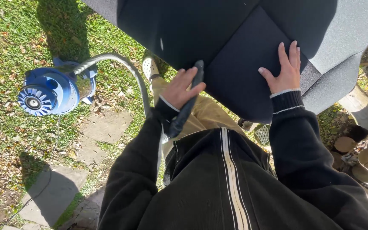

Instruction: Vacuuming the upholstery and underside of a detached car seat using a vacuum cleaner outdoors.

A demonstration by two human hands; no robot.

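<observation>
The left hand (182,88) is closed around a dark vacuum nozzle (187,104), its fingers (189,76) wrapped over the wand so that the tip rests against the near edge of a dark grey seat cushion (243,64). The right hand (285,70) lies flat and open on the same cushion, fingers spread and gripping nothing, palm pressed to the fabric just right of the nozzle. The cushion fills the top of the view, tilted toward the person and partly in shadow (a lighter grey panel (341,38) sits beside it on the right). A ribbed grey hose (120,64) arcs from the nozzle back to a blue canister vacuum (54,89), which stands on the grass (5,42) well to the left, near flat paving stones (107,125). Cut logs (363,149) lie at the right edge.
</observation>
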